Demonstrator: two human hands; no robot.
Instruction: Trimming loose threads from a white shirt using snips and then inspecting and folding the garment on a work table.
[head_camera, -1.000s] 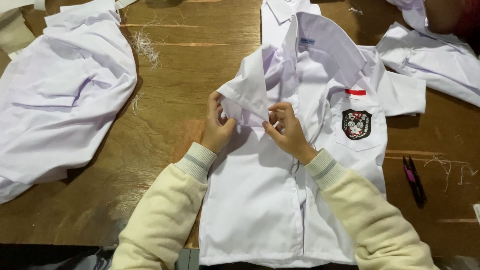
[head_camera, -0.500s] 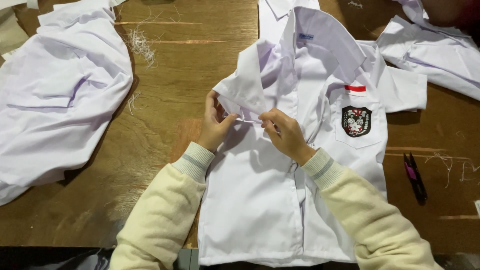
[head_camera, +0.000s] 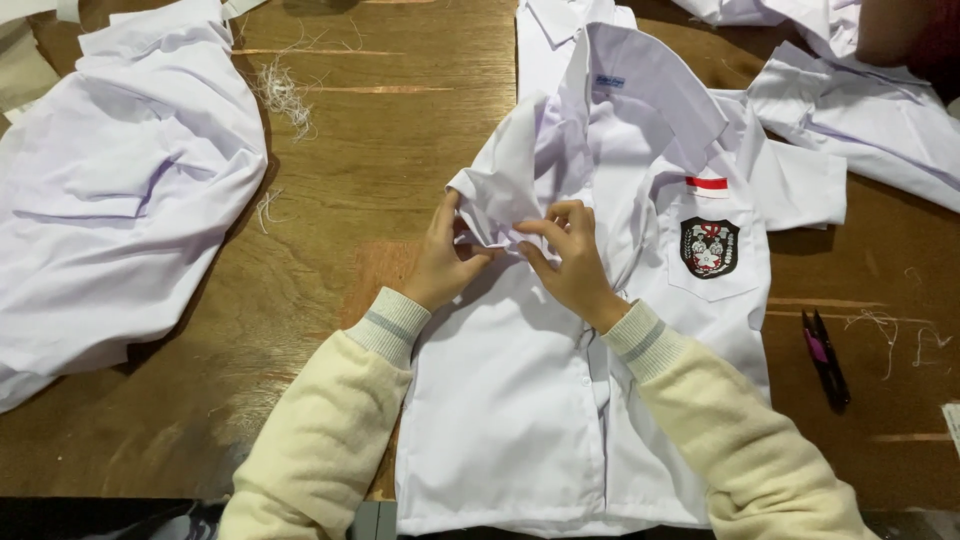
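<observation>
Folding: the white shirt (head_camera: 560, 400) lies flat on its back in the middle of the wooden worktop (head_camera: 380, 150), buttoned front up, and both hands work its short sleeve (head_camera: 495, 195) at chest height.
Sleeve: turned in over the shirt's chest; a second ago it spread wider, now it sits bunched tighter under the fingers, so the fold looks further along though not yet pressed flat.
Left hand (head_camera: 445, 265): clamped on the sleeve's lower edge, thumb and fingers together, at the shirt's side seam.
Right hand (head_camera: 570, 260): fingertips pinched on the same fold, just beside the left hand, over the shirt's button line.
Cuffs: cream knit sleeves (head_camera: 330, 440) reach in across the shirt's lower part.
Badge: a dark crest on the chest pocket (head_camera: 709, 248), with a red and white strip above it, beside the right hand.
Snips: small dark thread snips (head_camera: 826, 358) lie on the worktop, near the shirt's pocket side.
Other shirts: a crumpled white pile (head_camera: 120, 200) lies well apart on the sleeve side; more white shirts (head_camera: 870, 110) lie beyond the collar.
Threads: loose thread scraps (head_camera: 285, 95) lie between the pile and the shirt.
</observation>
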